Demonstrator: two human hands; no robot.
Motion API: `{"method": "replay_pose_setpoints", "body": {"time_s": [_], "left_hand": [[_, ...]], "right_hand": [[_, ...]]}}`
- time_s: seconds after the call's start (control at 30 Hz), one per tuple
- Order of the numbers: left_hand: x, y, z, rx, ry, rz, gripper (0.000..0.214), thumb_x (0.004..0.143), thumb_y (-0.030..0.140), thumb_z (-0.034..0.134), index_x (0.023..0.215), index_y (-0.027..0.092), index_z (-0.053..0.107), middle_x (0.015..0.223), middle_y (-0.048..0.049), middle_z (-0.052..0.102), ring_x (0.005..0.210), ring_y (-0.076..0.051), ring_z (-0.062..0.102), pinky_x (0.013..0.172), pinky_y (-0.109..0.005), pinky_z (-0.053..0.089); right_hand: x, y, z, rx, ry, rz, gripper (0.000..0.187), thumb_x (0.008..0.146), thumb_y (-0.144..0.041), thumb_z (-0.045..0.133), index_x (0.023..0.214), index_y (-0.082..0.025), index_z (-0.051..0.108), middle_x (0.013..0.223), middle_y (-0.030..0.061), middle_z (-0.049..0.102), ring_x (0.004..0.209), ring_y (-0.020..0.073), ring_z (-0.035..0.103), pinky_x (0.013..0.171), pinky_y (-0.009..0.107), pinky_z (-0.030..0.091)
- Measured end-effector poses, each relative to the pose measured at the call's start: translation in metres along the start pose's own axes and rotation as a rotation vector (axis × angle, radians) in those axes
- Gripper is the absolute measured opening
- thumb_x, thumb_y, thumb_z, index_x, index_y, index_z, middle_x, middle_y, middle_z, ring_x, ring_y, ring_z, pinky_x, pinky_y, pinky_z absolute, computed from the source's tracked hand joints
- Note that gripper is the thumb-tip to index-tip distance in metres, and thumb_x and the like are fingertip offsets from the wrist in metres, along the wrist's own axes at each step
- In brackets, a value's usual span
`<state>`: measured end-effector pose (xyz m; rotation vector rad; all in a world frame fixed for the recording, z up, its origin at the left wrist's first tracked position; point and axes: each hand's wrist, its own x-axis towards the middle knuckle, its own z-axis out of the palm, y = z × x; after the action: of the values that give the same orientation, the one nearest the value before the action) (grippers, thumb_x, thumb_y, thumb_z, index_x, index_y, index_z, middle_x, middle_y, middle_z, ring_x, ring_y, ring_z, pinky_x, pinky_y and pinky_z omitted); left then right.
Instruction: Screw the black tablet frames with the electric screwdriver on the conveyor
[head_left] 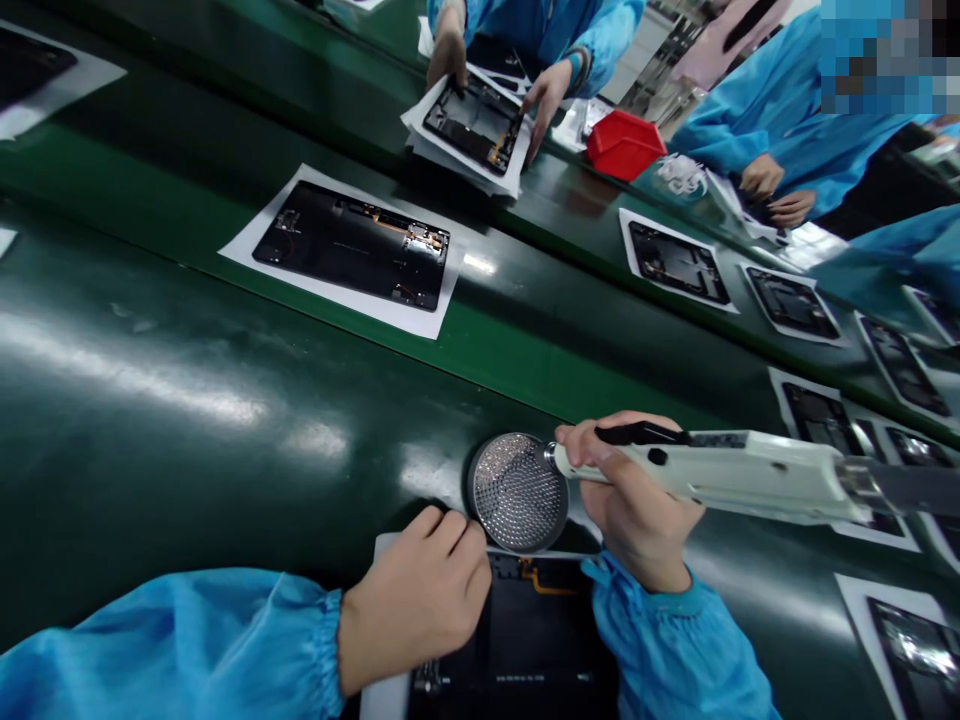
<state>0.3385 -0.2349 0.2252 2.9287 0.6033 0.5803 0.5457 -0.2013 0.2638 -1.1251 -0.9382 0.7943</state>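
My right hand [637, 500] is wrapped round a white electric screwdriver [750, 475], whose tip points left at a round metal dish [517, 492] full of small screws. My left hand [420, 590] is curled into a loose fist at the top left corner of a black device panel [525, 640] that lies on a white sheet in front of me. What the left fingers pinch, if anything, is hidden. Both my sleeves are light blue.
A green conveyor belt [187, 400] carries more black panels on white sheets, one [352, 245] at centre left and several [795, 300] at the right. Across the belt, people in blue coats handle a panel [476, 120]. A red bin [622, 145] stands beside them.
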Motion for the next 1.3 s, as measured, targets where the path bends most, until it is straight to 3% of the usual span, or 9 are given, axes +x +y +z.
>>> {"method": "replay_pose_setpoints", "body": {"time_s": [0.13, 0.27, 0.4, 0.53, 0.7, 1.0, 1.3], "left_hand": [[0.0, 0.0, 0.0, 0.007, -0.014, 0.0, 0.02, 0.095, 0.01, 0.044, 0.086, 0.012, 0.062, 0.088, -0.0112, 0.061, 0.074, -0.022, 0.052, 0.065, -0.036, 0.037], [0.0, -0.001, -0.003, 0.009, -0.054, 0.009, 0.022, 0.094, 0.007, 0.042, 0.081, 0.013, 0.059, 0.084, -0.0101, 0.058, 0.073, -0.022, 0.051, 0.064, -0.036, 0.035], [-0.001, 0.0, -0.008, -0.023, -0.13, 0.01, 0.02, 0.09, 0.006, 0.043, 0.081, 0.012, 0.06, 0.09, -0.014, 0.06, 0.08, -0.025, 0.054, 0.068, -0.038, 0.04], [0.0, 0.001, -0.012, -0.015, -0.026, 0.029, 0.019, 0.093, 0.008, 0.044, 0.087, 0.009, 0.062, 0.101, -0.018, 0.062, 0.092, -0.028, 0.056, 0.076, -0.041, 0.044], [0.006, 0.006, -0.008, -0.045, 0.069, 0.102, 0.018, 0.094, 0.006, 0.048, 0.079, 0.013, 0.057, 0.073, -0.0052, 0.053, 0.067, -0.019, 0.049, 0.059, -0.032, 0.037], [0.019, 0.01, 0.015, -0.133, -0.012, 0.086, 0.012, 0.094, 0.01, 0.055, 0.083, 0.011, 0.06, 0.079, -0.0062, 0.057, 0.074, -0.022, 0.054, 0.059, -0.033, 0.041], [0.021, 0.01, 0.019, -0.129, -0.072, 0.121, 0.016, 0.097, 0.017, 0.056, 0.084, 0.012, 0.065, 0.081, -0.0065, 0.059, 0.077, -0.021, 0.054, 0.061, -0.034, 0.039]], "right_hand": [[0.002, -0.002, 0.0, -0.002, -0.039, -0.013, 0.02, 0.077, -0.009, 0.066, 0.091, -0.022, 0.067, 0.059, -0.0044, 0.06, 0.056, 0.013, 0.057, 0.07, 0.039, 0.053], [-0.005, -0.025, -0.005, -0.03, -0.015, -0.059, 0.024, 0.077, -0.011, 0.066, 0.096, -0.025, 0.071, 0.058, -0.0035, 0.06, 0.058, 0.0152, 0.056, 0.073, 0.041, 0.052], [-0.032, -0.065, -0.015, -0.034, 0.028, -0.042, 0.023, 0.076, -0.018, 0.075, 0.096, -0.028, 0.073, 0.057, -0.0039, 0.059, 0.06, 0.0157, 0.053, 0.078, 0.042, 0.052], [-0.065, -0.085, -0.019, -0.078, -0.055, 0.019, 0.024, 0.079, -0.02, 0.078, 0.1, -0.03, 0.072, 0.058, -0.0041, 0.059, 0.059, 0.0156, 0.054, 0.079, 0.043, 0.055], [-0.082, -0.068, -0.013, -0.081, -0.11, 0.008, 0.023, 0.085, -0.02, 0.07, 0.105, -0.03, 0.072, 0.063, -0.0025, 0.062, 0.06, 0.0153, 0.058, 0.075, 0.043, 0.055], [-0.085, -0.047, -0.013, -0.038, -0.124, 0.027, 0.027, 0.083, -0.011, 0.067, 0.103, -0.028, 0.072, 0.059, -0.002, 0.061, 0.057, 0.0161, 0.057, 0.067, 0.041, 0.054], [-0.092, -0.04, -0.019, -0.057, -0.149, 0.067, 0.026, 0.085, -0.011, 0.066, 0.105, -0.027, 0.069, 0.07, 0.0004, 0.066, 0.063, 0.0171, 0.061, 0.059, 0.036, 0.053]]}}
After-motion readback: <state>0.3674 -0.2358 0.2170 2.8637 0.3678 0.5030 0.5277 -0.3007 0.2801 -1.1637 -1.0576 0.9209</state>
